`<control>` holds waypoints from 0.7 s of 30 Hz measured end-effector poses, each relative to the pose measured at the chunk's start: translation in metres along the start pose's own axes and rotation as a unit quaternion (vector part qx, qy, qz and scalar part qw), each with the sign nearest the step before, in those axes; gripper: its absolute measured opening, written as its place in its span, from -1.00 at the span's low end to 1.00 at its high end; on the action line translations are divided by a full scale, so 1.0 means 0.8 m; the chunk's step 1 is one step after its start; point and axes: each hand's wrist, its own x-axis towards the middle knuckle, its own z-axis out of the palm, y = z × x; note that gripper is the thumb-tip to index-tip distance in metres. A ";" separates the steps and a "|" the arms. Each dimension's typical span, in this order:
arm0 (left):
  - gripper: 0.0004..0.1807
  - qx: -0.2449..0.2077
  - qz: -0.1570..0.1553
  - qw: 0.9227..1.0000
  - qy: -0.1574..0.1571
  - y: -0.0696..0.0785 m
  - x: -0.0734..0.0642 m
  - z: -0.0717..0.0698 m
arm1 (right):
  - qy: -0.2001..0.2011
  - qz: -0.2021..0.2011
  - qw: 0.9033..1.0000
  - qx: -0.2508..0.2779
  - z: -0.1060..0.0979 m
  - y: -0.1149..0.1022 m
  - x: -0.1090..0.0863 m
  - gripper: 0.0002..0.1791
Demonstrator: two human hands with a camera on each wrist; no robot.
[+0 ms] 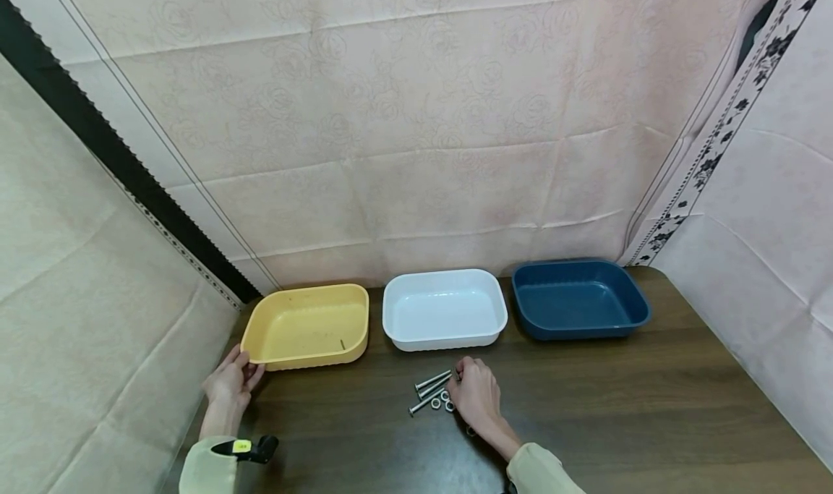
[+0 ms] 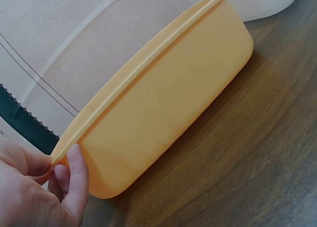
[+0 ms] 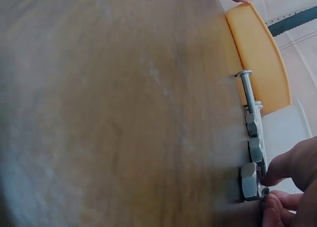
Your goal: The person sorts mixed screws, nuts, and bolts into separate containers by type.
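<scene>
At the front-left corner of the yellow tray [image 1: 306,364], my left hand [image 1: 229,387] pinches the rim between thumb and fingers, also plain in the left wrist view. A tiny screw [image 1: 343,344] lies inside that tray. My right hand [image 1: 478,396] is down at the table beside a small pile of metal bolts [image 1: 426,400] and hex nuts [image 1: 436,403]. In the right wrist view its thumb and finger pinch a small screw [image 3: 265,191], mostly hidden by the fingers, right by the nearest nut [image 3: 249,181]. Another nut [image 1: 471,430] shows beside the right wrist.
A white tray [image 1: 445,344] stands in the middle, behind the bolts, and a dark blue tray [image 1: 586,331] to its right. All three trays line the back of the wooden table [image 1: 618,407]. Pale patterned cloth [image 1: 416,118] hangs behind and at both sides.
</scene>
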 end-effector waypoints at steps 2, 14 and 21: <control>-0.43 -0.001 0.000 1.000 0.001 0.000 0.001 0.000 | -0.001 -0.003 1.000 -0.003 -0.001 0.000 0.001 -0.89; -0.43 0.001 -0.002 1.000 0.004 -0.002 0.003 -0.001 | 0.005 -0.006 1.000 0.008 -0.010 0.005 0.002 -0.87; -0.42 0.005 -0.005 1.000 0.002 0.000 0.003 -0.001 | 0.008 -0.021 0.999 0.038 -0.020 0.002 0.004 -0.88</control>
